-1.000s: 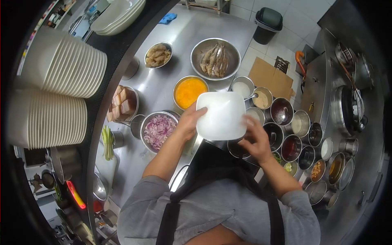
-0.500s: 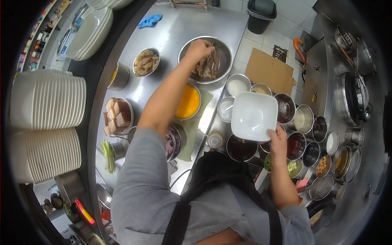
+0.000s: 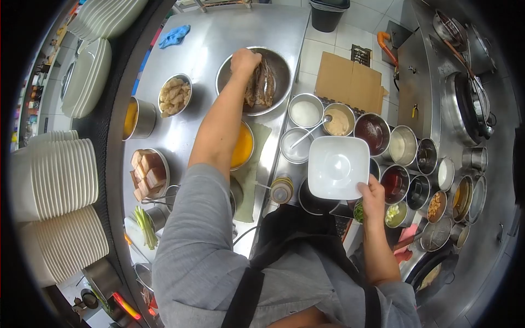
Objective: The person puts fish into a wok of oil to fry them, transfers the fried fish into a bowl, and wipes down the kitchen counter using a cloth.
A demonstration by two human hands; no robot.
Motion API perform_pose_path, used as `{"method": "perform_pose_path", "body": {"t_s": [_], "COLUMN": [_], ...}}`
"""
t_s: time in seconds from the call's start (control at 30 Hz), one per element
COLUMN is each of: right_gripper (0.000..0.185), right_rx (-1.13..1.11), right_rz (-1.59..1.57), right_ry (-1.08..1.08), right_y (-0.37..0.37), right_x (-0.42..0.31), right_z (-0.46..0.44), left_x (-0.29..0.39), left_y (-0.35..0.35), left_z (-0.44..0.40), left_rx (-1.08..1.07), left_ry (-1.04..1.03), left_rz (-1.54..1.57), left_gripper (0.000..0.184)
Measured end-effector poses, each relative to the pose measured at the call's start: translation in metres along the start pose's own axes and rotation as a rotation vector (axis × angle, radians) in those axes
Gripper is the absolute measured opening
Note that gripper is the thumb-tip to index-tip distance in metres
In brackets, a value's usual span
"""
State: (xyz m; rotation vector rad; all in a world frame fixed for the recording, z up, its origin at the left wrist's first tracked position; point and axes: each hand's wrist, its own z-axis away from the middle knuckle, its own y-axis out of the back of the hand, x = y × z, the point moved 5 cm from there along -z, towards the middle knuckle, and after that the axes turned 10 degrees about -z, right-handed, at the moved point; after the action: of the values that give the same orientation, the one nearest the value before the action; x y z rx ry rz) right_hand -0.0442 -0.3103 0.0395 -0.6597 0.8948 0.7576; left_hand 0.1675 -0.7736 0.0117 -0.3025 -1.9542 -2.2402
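Note:
My left hand [image 3: 245, 61] is over a wide steel bowl [image 3: 221, 82] on the steel counter. Its fingers are closed at the top ends of long, dark, fish-like pieces [image 3: 262, 85]; their exact kind is unclear. In my right hand [image 3: 373, 198] is a white square bowl [image 3: 338, 164], gripped by its near right corner. Nothing lies in the white bowl, which hangs above the steel seasoning pots. Below my left forearm, partly covered by it, stands a bowl of yellow-orange liquid [image 3: 243, 146].
Pale raw chunks fill a bowl [image 3: 175, 96]; meat blocks [image 3: 147, 175] and green stalks [image 3: 144, 227] lie nearer. White powder fills one pot [image 3: 305, 112]; a ladle [image 3: 311, 131] rests across another. Stacked white dishes [image 3: 60, 175] line the left. Cardboard [image 3: 350, 82] lies on the floor.
The whole view has shifted, so the counter items appear farther left. My left hand remains at the dark pieces. The white bowl sits slightly lower in view, exposing the ladle.

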Motion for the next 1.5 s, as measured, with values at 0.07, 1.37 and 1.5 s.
{"method": "perform_pose_path", "body": {"t_s": [0.07, 1.37, 1.5], "right_gripper": [0.027, 0.030, 0.028], "right_rx": [-0.009, -0.136, -0.114], "right_rz": [-0.001, 0.044, 0.031], "right_ry": [0.046, 0.099, 0.082], "right_y": [0.000, -0.059, -0.052], "right_x": [0.005, -0.018, -0.022], "right_z": [-0.009, -0.112, -0.104], "left_x": [-0.010, 0.013, 0.020], "left_y": [0.010, -0.012, -0.041], "left_z": [-0.001, 0.029, 0.009], "left_rx": [0.059, -0.098, -0.152], "left_ry": [-0.071, -0.257, -0.044], "left_rz": [0.045, -0.046, -0.107], "left_gripper": [0.026, 0.034, 0.037]}}
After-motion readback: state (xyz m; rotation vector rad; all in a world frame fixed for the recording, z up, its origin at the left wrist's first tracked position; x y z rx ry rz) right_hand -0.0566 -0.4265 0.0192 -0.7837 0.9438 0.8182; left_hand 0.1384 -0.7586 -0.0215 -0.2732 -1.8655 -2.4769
